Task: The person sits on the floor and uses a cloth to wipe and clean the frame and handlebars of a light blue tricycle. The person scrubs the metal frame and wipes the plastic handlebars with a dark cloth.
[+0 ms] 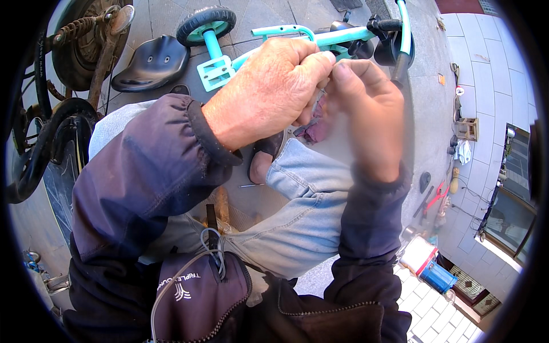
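My left hand (pixel 269 91) is closed, thumb and fingers pinched together, in front of my chest. Its thumb meets the fingertips of my right hand (pixel 372 108), which is also pinched and partly blurred by motion. Whatever is between the fingertips is too small or hidden to make out. Just beyond lies a teal child's tricycle frame (pixel 343 37) on the ground, with a black-tyred wheel (pixel 207 26) and a flat slotted bracket (pixel 216 73). A loose black plastic seat (pixel 153 64) rests to its left. A purplish-pink cloth-like thing (pixel 314 131) shows partly below my hands.
An old cycle with a rusty spring (pixel 83 27) stands close on the left. At right, a red-handled tool (pixel 437 197) and other items lie near a tiled wall (pixel 486 68). A white-and-blue bucket-like container (pixel 426 263) stands lower right. A thin metal tool (pixel 250 185) lies by my foot.
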Demonstrator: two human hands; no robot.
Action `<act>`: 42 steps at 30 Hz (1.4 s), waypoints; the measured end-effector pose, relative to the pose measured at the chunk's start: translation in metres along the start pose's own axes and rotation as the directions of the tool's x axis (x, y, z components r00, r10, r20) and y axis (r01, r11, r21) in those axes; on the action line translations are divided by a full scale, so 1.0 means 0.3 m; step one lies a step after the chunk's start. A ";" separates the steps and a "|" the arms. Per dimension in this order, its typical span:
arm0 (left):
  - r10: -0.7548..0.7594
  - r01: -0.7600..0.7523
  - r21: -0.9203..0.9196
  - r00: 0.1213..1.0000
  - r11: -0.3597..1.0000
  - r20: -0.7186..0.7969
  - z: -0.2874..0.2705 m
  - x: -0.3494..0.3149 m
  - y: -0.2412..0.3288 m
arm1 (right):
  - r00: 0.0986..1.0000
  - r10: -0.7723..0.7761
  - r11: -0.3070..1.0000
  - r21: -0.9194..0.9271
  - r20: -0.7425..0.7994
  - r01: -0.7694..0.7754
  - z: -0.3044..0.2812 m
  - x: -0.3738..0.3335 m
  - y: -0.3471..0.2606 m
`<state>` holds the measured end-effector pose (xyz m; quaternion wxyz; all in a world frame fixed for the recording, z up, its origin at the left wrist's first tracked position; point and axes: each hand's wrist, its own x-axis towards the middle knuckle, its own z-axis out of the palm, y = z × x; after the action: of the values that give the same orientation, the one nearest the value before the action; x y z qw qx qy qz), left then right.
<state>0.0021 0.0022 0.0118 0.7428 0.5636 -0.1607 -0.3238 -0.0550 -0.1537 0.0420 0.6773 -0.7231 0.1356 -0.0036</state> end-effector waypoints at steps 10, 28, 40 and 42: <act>0.002 -0.002 0.017 1.000 1.000 -0.021 0.005 -0.002 0.000 | 0.999 -0.046 0.999 0.017 -0.026 0.046 0.006 0.000 0.003; 0.037 -0.037 0.054 0.999 0.998 0.007 0.003 -0.001 0.002 | 0.999 -0.041 0.999 0.018 -0.014 0.041 0.000 0.000 0.004; 0.026 -0.025 0.051 1.000 0.998 -0.008 0.006 -0.003 0.000 | 1.000 -0.010 0.999 0.032 0.003 0.010 -0.003 -0.001 -0.001; 0.034 -0.033 0.051 0.999 0.998 -0.005 0.005 -0.002 -0.002 | 0.999 -0.037 0.999 0.028 0.002 0.037 -0.001 -0.002 0.001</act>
<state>0.0004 0.0014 0.0118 0.7340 0.5803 -0.1761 -0.3056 -0.0556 -0.1540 0.0419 0.6872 -0.7161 0.1213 -0.0169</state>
